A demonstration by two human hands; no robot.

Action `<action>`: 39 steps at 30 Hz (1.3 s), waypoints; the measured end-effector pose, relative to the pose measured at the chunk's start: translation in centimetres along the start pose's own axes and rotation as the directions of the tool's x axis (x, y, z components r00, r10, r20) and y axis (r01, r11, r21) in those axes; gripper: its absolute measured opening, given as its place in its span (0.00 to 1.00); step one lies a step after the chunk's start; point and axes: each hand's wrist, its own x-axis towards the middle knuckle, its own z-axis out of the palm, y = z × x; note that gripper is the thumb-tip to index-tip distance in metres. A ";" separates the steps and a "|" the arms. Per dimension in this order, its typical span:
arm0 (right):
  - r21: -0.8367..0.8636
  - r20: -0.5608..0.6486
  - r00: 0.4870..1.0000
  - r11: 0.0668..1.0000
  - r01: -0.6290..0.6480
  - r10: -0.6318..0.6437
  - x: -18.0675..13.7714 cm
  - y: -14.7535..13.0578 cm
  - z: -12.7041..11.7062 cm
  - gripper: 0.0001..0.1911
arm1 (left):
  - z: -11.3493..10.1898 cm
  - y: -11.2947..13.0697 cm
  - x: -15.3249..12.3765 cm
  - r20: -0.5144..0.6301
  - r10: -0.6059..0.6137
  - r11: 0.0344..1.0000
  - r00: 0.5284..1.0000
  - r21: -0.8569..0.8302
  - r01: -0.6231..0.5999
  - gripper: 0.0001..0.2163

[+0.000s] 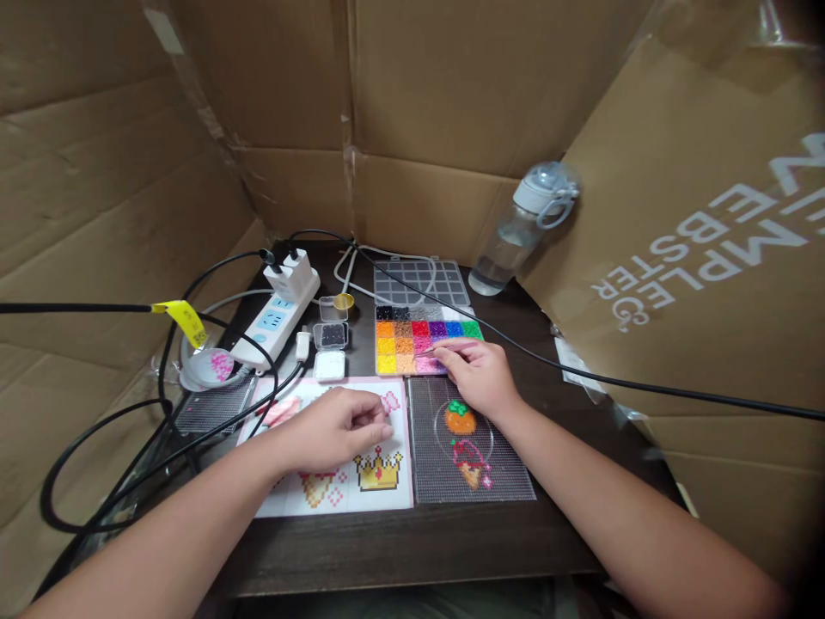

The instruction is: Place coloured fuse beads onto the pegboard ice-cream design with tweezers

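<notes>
My right hand (480,374) pinches a thin pair of tweezers (430,351), their tips over the lower compartments of the bead box (377,361), which holds small beads sorted by colour. Below that hand lies a clear pegboard (509,477) bearing an orange fruit with green leaves (460,419) and a partly outlined ice cream cone (470,464) made of beads. My left hand (351,425) rests on a printed pattern sheet (406,499), fingers curled in and thumb against them, with nothing visible inside. A printed crown (378,470) shows beside it; the hand covers part of the sheet.
Small clear cases (331,365) stand behind the sheet. A power strip (274,322) with chargers is at left, near a dish of pink beads (216,367). Black cable (567,365) crosses above the table. A water bottle (516,232) stands at back right; cardboard walls (418,94) surround everything.
</notes>
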 end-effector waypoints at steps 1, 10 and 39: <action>-0.004 0.006 1.000 1.000 0.004 -0.004 0.0 -0.1 0.0 0.09 | 0.0 0.0 0.0 0.002 0.002 1.000 1.000 -0.001 -0.002 0.12; 0.002 -0.004 1.000 1.000 0.008 -0.008 -0.1 0.2 -0.1 0.11 | -0.1 0.3 0.0 0.012 -0.002 1.000 1.000 -0.021 0.002 0.12; 0.519 0.011 0.969 0.827 -0.216 0.246 -2.2 -1.5 -3.4 0.14 | -0.1 0.4 0.0 -0.030 0.019 1.000 0.999 -0.007 -0.020 0.13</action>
